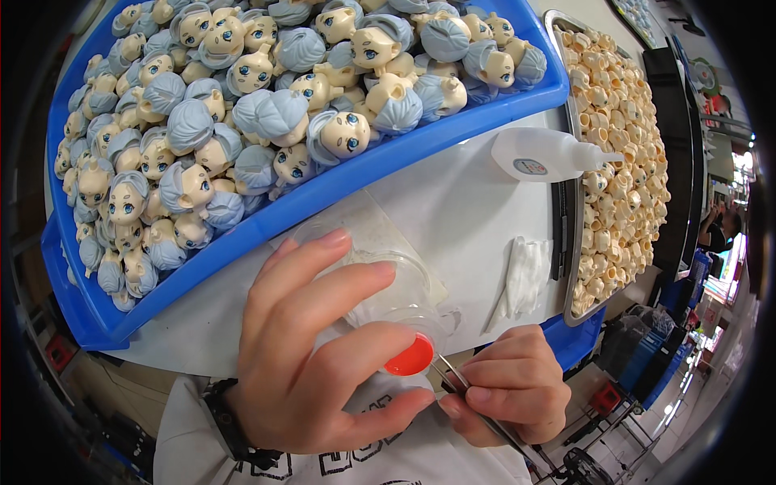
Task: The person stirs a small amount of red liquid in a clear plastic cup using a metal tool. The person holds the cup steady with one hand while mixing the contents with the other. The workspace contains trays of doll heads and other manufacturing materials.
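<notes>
My left hand (323, 347) is in the lower middle with its fingers spread. Its index fingertip overlaps the upper left edge of a small round red piece (411, 356), and a gap shows between this piece and the thumb. Whether the fingertip touches it I cannot tell. In my right hand (513, 388) is a pair of metal tweezers (455, 377), pinched between thumb and fingers. The tweezers' tips reach the right edge of the red piece. Behind the left fingers stands a clear plastic container (396, 295), partly covered by them.
A blue tray (339, 186) heaped with blue-haired doll heads (194, 190) fills the upper left. At right lies a metal tray (575, 202) of beige doll parts (618, 162). Between them are a white squeeze bottle (537, 153) and a folded white cloth (521, 279).
</notes>
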`<state>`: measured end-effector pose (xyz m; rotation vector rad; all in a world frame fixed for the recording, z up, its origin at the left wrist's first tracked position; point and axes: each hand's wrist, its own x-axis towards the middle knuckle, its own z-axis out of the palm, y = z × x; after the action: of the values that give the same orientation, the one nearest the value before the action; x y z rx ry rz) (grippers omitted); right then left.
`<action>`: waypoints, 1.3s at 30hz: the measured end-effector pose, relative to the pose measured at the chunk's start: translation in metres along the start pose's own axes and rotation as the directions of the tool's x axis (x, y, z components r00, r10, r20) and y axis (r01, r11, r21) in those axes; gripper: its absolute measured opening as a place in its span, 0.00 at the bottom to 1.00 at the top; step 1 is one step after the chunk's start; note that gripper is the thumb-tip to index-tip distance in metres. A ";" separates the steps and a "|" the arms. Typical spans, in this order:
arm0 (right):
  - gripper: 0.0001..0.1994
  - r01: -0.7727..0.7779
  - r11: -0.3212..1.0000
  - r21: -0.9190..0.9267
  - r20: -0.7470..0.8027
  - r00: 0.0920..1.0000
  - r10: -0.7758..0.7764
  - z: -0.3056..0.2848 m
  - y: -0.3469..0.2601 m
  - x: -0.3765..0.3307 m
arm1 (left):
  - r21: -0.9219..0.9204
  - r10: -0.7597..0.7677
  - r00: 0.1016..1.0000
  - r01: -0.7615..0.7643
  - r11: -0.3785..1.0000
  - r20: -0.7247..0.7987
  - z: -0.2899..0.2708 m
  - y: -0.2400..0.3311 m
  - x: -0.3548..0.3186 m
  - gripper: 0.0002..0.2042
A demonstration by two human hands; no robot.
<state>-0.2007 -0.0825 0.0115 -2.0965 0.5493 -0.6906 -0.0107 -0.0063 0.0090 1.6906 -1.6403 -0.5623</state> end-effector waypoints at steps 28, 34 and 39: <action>0.14 0.256 0.960 -0.109 -0.190 0.943 -0.273 0.016 0.010 -0.003 | -0.005 0.027 1.000 -0.027 1.000 -0.014 -0.003 0.000 0.001 0.21; 0.14 0.250 0.961 -0.121 -0.171 0.948 -0.269 0.016 0.008 0.001 | 0.018 0.034 0.999 -0.033 0.999 -0.013 -0.005 -0.001 0.001 0.18; 0.14 0.254 0.959 -0.127 -0.176 0.946 -0.274 0.016 0.009 0.001 | 0.022 0.016 0.999 -0.015 1.000 -0.052 -0.003 -0.001 0.003 0.17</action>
<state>-0.1912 -0.0785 -0.0037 -2.2376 0.4178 -1.0466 -0.0072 -0.0087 0.0107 1.6928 -1.6261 -0.4911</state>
